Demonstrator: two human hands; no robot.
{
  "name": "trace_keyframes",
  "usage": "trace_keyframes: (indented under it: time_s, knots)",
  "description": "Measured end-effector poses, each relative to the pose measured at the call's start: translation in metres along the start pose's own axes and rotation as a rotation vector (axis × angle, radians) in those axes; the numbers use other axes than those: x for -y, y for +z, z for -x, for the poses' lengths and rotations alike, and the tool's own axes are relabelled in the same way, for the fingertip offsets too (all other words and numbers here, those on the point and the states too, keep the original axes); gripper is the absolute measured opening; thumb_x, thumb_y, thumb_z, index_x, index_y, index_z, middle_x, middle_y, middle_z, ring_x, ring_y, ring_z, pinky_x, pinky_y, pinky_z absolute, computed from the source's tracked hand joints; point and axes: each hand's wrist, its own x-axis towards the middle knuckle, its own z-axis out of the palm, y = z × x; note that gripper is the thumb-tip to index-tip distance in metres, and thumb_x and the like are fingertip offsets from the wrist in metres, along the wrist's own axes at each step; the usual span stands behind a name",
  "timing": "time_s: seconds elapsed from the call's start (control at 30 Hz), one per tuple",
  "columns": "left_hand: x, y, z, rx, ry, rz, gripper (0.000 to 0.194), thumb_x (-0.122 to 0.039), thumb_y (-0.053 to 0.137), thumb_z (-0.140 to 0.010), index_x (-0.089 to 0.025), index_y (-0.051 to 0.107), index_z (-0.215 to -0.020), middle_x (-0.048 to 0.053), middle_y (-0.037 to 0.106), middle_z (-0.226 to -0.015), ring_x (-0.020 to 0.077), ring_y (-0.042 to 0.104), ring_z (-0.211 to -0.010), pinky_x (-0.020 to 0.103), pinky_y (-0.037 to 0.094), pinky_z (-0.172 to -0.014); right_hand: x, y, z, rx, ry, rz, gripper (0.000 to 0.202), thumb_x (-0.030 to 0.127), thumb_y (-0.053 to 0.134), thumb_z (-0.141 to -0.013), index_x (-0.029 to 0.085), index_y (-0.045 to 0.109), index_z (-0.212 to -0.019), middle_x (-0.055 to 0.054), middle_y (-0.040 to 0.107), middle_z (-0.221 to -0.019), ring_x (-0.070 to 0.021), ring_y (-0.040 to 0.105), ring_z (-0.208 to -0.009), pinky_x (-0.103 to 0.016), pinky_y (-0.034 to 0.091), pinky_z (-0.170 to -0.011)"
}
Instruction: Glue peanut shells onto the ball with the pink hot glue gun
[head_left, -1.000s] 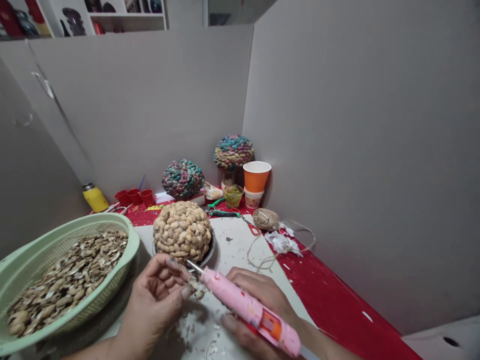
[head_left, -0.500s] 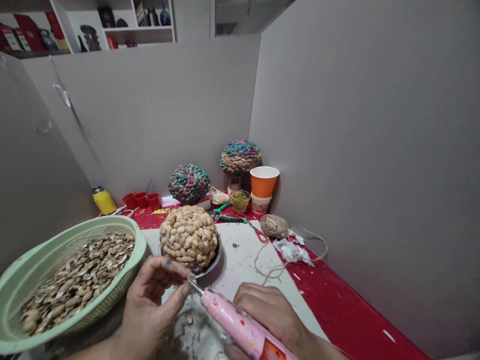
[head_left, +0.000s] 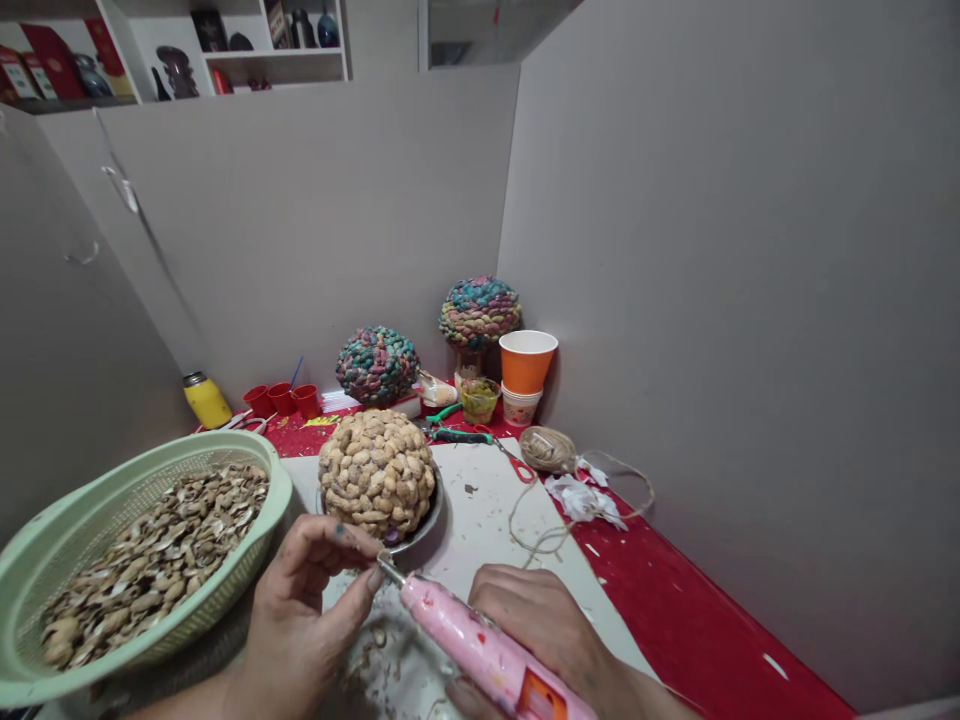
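My right hand [head_left: 536,620] is wrapped round a pink hot glue gun [head_left: 461,632], whose metal nozzle points up and left. Between thumb and forefinger, my left hand [head_left: 296,605] pinches a small piece of peanut shell [head_left: 385,555]. The nozzle tip meets that piece, or lies right by it; any glue is too small to make out. Just beyond the fingers, a dome covered in peanut shells [head_left: 375,470] rests in a round metal dish [head_left: 438,508]. A purplish spot shows low on the dome's near side.
A green colander [head_left: 279,490] of peanut shells stands at the left. Behind are two coloured shell-covered domes [head_left: 378,365], red cups [head_left: 281,398], an orange paper cup [head_left: 528,365], green-handled pliers [head_left: 461,437], red-handled scissors [head_left: 517,466] and a twine ball [head_left: 547,450]. Walls close in the table.
Both hands keep nearly the same pose, with the nozzle still at the shell piece. The whole view has shifted very slightly.
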Motion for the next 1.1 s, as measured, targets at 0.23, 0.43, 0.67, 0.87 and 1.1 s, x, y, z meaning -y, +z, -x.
trace_keyframes:
  time_s: [0.23,0.43,0.67,0.87,1.1]
  knots:
    - [-0.003,0.000,0.000,-0.013,-0.022,0.005,0.022,-0.007,0.074,-0.076,-0.023,0.064,-0.087,0.000,0.071,-0.081,0.0138,0.070,-0.076,0.021,0.059,-0.075,-0.001,0.001,0.002,0.021,0.007,0.029,0.030,0.029,0.052,-0.093,0.024,0.034,-0.069,0.006,0.037,-0.056,-0.0118,0.033,-0.047,-0.027,0.025,-0.046]
    - [-0.001,-0.001,0.001,-0.007,-0.029,0.019,0.023,-0.007,0.073,-0.076,-0.024,0.064,-0.088,-0.002,0.071,-0.082,0.0128,0.070,-0.078,0.020,0.058,-0.077,-0.001,0.001,0.007,0.029,0.037,0.021,0.029,0.027,0.053,-0.090,0.024,0.033,-0.069,0.006,0.036,-0.056,-0.0122,0.034,-0.049,-0.027,0.025,-0.047]
    - [-0.002,0.000,0.000,-0.004,-0.060,0.059,0.022,-0.008,0.074,-0.076,-0.024,0.063,-0.087,-0.002,0.071,-0.080,0.0117,0.069,-0.076,0.019,0.058,-0.075,0.002,-0.002,0.003,0.028,0.028,0.062,0.029,0.028,0.051,-0.092,0.024,0.034,-0.069,0.006,0.038,-0.056,-0.0116,0.035,-0.048,-0.027,0.026,-0.047]
    - [-0.003,-0.001,-0.002,-0.018,-0.105,0.086,0.021,-0.011,0.076,-0.075,-0.022,0.063,-0.085,-0.001,0.072,-0.079,0.0123,0.069,-0.075,0.020,0.058,-0.074,0.002,-0.003,0.002,0.020,0.010,0.105,0.030,0.028,0.048,-0.094,0.024,0.033,-0.068,0.006,0.038,-0.054,-0.0113,0.034,-0.047,-0.027,0.026,-0.046]
    - [-0.006,0.000,-0.003,-0.037,-0.103,0.111,0.022,-0.012,0.079,-0.072,-0.021,0.063,-0.084,0.000,0.073,-0.077,0.0128,0.070,-0.071,0.019,0.059,-0.071,0.006,-0.005,-0.005,0.018,0.005,0.149,0.025,0.025,0.048,-0.092,0.024,0.035,-0.071,0.006,0.038,-0.053,-0.0113,0.034,-0.045,-0.027,0.027,-0.045]
